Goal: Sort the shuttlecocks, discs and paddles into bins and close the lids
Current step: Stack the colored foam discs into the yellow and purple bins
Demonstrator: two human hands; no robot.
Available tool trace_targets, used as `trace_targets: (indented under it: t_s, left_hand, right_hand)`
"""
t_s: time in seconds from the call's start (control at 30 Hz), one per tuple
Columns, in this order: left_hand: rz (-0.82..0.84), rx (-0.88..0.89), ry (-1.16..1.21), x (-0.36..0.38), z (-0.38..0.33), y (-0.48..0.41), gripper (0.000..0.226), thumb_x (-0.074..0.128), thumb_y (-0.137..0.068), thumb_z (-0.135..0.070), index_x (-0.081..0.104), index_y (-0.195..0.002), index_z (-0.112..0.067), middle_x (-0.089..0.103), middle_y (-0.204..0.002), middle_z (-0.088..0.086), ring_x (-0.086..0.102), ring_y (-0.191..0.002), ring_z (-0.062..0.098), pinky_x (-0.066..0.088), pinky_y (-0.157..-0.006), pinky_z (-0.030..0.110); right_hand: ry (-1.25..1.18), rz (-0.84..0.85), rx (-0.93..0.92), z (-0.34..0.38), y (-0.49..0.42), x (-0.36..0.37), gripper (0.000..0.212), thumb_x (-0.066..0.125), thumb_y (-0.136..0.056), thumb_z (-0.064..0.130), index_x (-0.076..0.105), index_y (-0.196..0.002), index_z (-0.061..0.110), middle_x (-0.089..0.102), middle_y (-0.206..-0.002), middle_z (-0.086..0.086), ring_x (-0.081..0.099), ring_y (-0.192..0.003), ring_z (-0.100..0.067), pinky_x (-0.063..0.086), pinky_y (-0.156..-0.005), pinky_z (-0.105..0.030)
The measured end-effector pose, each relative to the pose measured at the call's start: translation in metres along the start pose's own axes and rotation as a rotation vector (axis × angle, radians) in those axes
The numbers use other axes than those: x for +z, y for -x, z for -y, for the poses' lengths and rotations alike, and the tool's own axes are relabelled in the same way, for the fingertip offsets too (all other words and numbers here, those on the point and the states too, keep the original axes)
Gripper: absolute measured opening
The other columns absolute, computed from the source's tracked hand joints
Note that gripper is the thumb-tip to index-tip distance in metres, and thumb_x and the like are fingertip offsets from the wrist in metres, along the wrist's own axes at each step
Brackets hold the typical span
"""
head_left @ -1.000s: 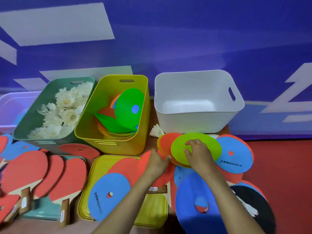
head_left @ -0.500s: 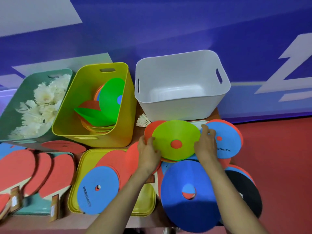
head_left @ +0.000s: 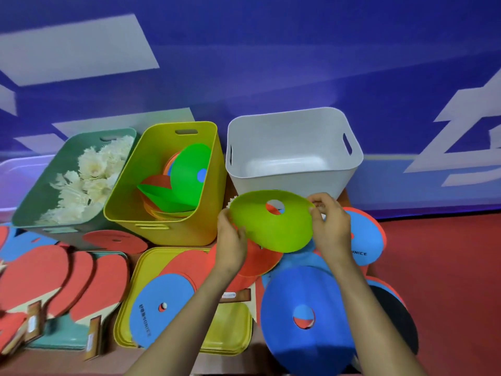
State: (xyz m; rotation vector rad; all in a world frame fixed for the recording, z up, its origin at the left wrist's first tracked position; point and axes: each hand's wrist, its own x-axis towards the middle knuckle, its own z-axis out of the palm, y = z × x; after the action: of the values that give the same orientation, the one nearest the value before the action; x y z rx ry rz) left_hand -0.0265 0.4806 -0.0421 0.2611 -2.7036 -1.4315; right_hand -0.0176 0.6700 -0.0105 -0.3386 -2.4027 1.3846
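Both hands hold a lime-green disc [head_left: 271, 226] raised and tilted above the table, in front of the white bin [head_left: 292, 183]. My left hand [head_left: 233, 240] grips its left rim and my right hand [head_left: 329, 226] pinches its right rim. The yellow bin [head_left: 162, 226] holds several green and orange discs. White shuttlecocks [head_left: 89, 183] fill the green bin [head_left: 32, 207]. One shuttlecock [head_left: 232, 203] peeks out behind the held disc. Red paddles [head_left: 54, 275] lie at the left. Blue discs [head_left: 306, 318] and red discs [head_left: 187, 264] cover the near table.
A yellow lid [head_left: 230, 335] lies under discs in front of the yellow bin. A teal lid [head_left: 62, 337] lies beneath the paddles. A black disc [head_left: 398, 318] sits at the right table edge. A translucent bin [head_left: 16, 180] stands at far left. Red floor lies to the right.
The lime-green disc has been lifted off the pile and tilted up toward the bins. Both hands shifted to its rims and rose with it.
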Motion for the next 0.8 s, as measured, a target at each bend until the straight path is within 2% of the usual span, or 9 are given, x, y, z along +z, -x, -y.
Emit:
trace_targets:
  t_s: [0.07,0.17,0.27,0.37,0.47,0.53,0.6,0.7,0.8]
  left_hand:
    - [-0.097,0.048,0.027,-0.009,-0.006,-0.002,0.041,0.053,-0.089,0.002,0.039,-0.127,0.002,0.051,-0.116,0.013,0.051,-0.108,0.025,0.040,-0.096,0.033]
    - [-0.139,0.181,-0.074,-0.027,-0.013,-0.006,0.020,0.052,-0.093,-0.004,0.057,-0.112,0.000,0.055,-0.097,0.012,0.052,-0.089,0.022,0.034,-0.076,0.023]
    - [-0.143,0.196,-0.034,-0.046,-0.024,-0.009,0.011,0.057,-0.091,-0.008,0.063,-0.083,-0.006,0.061,-0.077,0.012,0.054,-0.074,0.024,0.030,-0.063,0.023]
    - [-0.199,0.117,0.088,-0.070,-0.035,-0.014,0.028,0.066,-0.085,-0.010,0.054,-0.063,-0.022,0.051,-0.054,-0.010,0.045,-0.052,-0.003,0.029,-0.052,0.017]
    - [-0.275,0.049,0.135,-0.095,-0.042,-0.024,0.038,0.076,-0.075,-0.019,0.046,-0.054,-0.014,0.037,-0.050,-0.005,0.031,-0.048,0.004,0.025,-0.051,0.023]
    - [-0.341,0.012,0.128,-0.109,-0.041,-0.034,0.042,0.078,-0.073,-0.029,0.050,-0.064,0.000,0.041,-0.058,0.010,0.031,-0.056,0.014,0.027,-0.055,0.033]
    - [-0.371,0.006,0.132,-0.123,-0.036,-0.043,0.043,0.074,-0.076,-0.036,0.054,-0.072,0.001,0.050,-0.064,0.018,0.038,-0.058,0.020,0.036,-0.057,0.037]
    - [-0.362,0.014,0.108,-0.147,-0.023,-0.053,0.025,0.063,-0.088,-0.033,0.061,-0.097,-0.009,0.067,-0.087,0.011,0.062,-0.079,0.028,0.052,-0.073,0.048]
    - [-0.411,-0.012,0.057,-0.175,-0.012,-0.064,0.046,0.060,-0.090,-0.017,0.042,-0.132,-0.012,0.061,-0.121,0.014,0.060,-0.105,0.030,0.049,-0.085,0.039]
  right_hand:
    - [-0.077,-0.022,-0.011,0.006,-0.005,-0.003,0.015,0.054,-0.089,0.002,0.062,-0.093,0.015,0.062,-0.094,-0.004,0.058,-0.079,-0.016,0.047,-0.069,-0.026]
    - [-0.187,-0.020,0.016,0.016,-0.011,-0.004,0.018,0.052,-0.091,0.003,0.059,-0.092,0.019,0.062,-0.094,-0.001,0.059,-0.080,-0.013,0.044,-0.066,-0.012]
    - [-0.159,-0.016,-0.013,0.028,-0.017,0.001,0.015,0.053,-0.092,0.005,0.062,-0.097,0.015,0.065,-0.094,-0.003,0.060,-0.083,-0.015,0.049,-0.075,-0.024]
    - [-0.039,-0.044,-0.129,0.041,-0.026,0.009,0.020,0.053,-0.091,0.007,0.064,-0.107,0.013,0.068,-0.100,-0.005,0.061,-0.088,-0.019,0.049,-0.082,-0.034]
    - [0.014,-0.067,-0.237,0.056,-0.036,0.018,0.025,0.054,-0.092,0.007,0.064,-0.114,0.010,0.067,-0.110,-0.007,0.061,-0.098,-0.023,0.049,-0.087,-0.037]
    - [0.035,-0.073,-0.273,0.067,-0.041,0.027,0.021,0.056,-0.091,0.008,0.066,-0.108,0.009,0.068,-0.104,-0.008,0.063,-0.094,-0.026,0.051,-0.083,-0.040]
    - [0.053,-0.068,-0.295,0.077,-0.046,0.041,0.015,0.058,-0.089,0.007,0.068,-0.100,0.009,0.067,-0.096,-0.010,0.063,-0.086,-0.029,0.052,-0.076,-0.043]
    - [0.087,-0.041,-0.301,0.094,-0.054,0.066,0.012,0.057,-0.089,0.007,0.067,-0.096,0.007,0.066,-0.094,-0.013,0.062,-0.083,-0.034,0.050,-0.073,-0.042]
    - [0.116,-0.004,-0.280,0.112,-0.059,0.094,0.017,0.054,-0.090,0.006,0.064,-0.103,0.006,0.066,-0.098,-0.017,0.061,-0.088,-0.038,0.046,-0.073,-0.041]
